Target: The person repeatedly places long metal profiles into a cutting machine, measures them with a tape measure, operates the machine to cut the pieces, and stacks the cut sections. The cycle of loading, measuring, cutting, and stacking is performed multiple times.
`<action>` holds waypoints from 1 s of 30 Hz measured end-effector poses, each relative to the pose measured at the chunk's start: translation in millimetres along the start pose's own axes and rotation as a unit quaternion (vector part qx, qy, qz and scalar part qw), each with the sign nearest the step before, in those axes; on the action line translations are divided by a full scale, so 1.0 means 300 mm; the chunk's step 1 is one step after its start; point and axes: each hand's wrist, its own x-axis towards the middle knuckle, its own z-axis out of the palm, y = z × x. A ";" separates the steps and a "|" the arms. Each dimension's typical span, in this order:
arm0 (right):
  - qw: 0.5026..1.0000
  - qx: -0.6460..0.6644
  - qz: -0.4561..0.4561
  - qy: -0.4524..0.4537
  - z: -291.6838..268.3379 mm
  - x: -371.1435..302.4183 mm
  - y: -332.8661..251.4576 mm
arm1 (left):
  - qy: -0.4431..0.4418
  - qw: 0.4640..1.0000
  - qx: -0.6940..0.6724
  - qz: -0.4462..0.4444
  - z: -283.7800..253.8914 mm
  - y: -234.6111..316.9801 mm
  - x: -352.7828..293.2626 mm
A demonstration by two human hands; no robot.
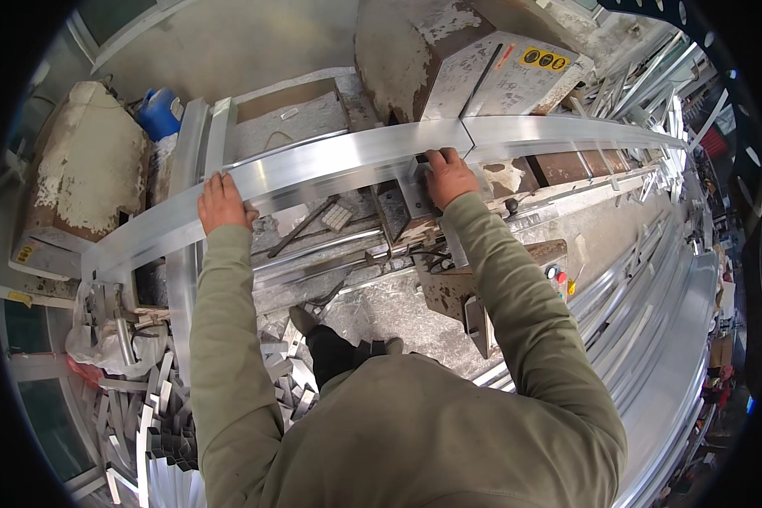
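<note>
A long, shiny aluminium profile (330,158) lies across the machine in front of me, bending with the lens. My left hand (226,203) is on its left part, fingers together over the top and thumb against the near side. At the near edge my right hand (449,178) is closed, fingers curled over the metal beside a small dark block (418,167). Just right of these fingers a narrow gap separates the profile from a second aluminium length (567,129), which runs on to the right. The undersides of both hands are hidden.
A worn, peeling machine housing (499,72) stands behind the gap; another housing (85,169) is at left, near a blue container (158,114). Coloured buttons (557,275) sit on a panel below my right arm. Aluminium bars (652,330) fill the right; offcuts (165,415) lie lower left.
</note>
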 end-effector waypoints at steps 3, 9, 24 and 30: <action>1.000 -0.009 0.001 -0.018 0.003 -0.003 0.009 | -0.008 1.000 0.005 -0.001 0.002 0.003 0.001; 1.000 -0.021 -0.019 0.004 0.003 -0.014 0.008 | -0.005 1.000 -0.001 0.000 -0.006 0.002 -0.005; 0.731 0.568 0.099 0.365 -0.678 0.327 0.135 | 0.024 1.000 0.004 0.004 0.014 -0.013 0.005; 0.948 0.208 -0.121 0.209 -0.667 0.856 0.808 | 0.112 0.994 0.010 0.004 0.060 -0.065 0.040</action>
